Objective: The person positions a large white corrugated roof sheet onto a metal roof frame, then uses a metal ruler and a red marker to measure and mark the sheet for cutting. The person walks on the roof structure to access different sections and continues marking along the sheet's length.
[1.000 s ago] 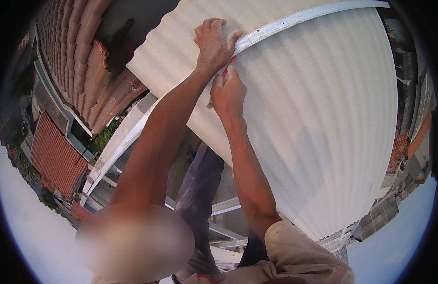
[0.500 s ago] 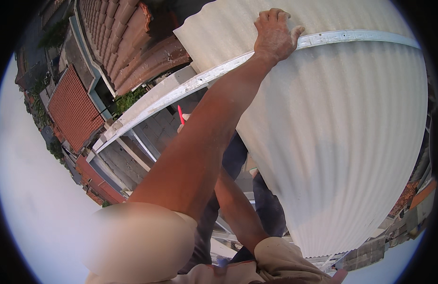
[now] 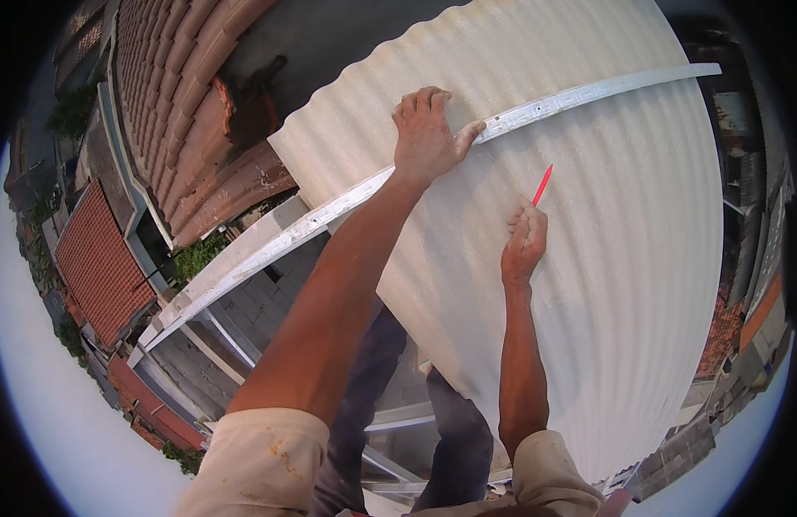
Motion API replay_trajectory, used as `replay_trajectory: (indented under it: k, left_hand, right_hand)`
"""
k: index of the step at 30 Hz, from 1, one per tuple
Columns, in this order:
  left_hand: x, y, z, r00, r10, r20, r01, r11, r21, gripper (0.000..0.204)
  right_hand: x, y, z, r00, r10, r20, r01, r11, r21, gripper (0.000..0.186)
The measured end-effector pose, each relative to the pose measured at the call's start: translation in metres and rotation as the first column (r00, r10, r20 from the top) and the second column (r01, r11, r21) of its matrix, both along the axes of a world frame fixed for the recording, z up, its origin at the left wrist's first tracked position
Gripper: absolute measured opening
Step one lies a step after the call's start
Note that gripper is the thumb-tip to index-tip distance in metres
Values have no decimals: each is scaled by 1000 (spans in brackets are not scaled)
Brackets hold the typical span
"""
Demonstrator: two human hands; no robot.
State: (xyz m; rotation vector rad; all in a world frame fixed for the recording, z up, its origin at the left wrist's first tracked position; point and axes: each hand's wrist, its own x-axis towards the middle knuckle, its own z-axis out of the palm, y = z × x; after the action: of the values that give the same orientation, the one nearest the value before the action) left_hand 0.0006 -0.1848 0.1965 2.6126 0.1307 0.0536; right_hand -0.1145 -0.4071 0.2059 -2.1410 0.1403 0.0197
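Observation:
A pale metal strip (image 3: pixel 579 101) with holes lies across a translucent whitish corrugated roofing sheet (image 3: pixel 622 224). My left hand (image 3: pixel 427 138) holds the strip down against the sheet, its palm over the strip, thumb along it and bent fingers past its far side. What the palm covers is hidden. My right hand (image 3: pixel 524 246) is closed around a red pencil (image 3: pixel 543 184), whose tapered tip points up and away. This hand is over the sheet, on the near side of the strip, and the pencil's tip is apart from the strip.
My legs (image 3: pixel 454 431) are below, beside the sheet's near left edge. Light metal framing (image 3: pixel 222 336) with open gaps runs on the left. Clay roof tiles (image 3: pixel 157 103) lie at the far left, and a lower red-tiled roof (image 3: pixel 103 263) stands beyond.
My right hand has come out from beneath my left arm and moved right over the sheet with the pencil. The left hand stays on the strip; the whole view has shifted.

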Motion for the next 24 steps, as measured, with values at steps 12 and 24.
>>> replay_trajectory:
  k: [12,24]
  left_hand:
    - [42,-45,12,986,-161,40,161,987,1,58]
    - [127,-150,3,984,-179,-10,179,983,26,60]
  right_hand:
    - [-13,-3,-24,983,-96,154,106,993,-59,31]
    - [-6,-10,-17,958,-286,22,268,920,285,21]
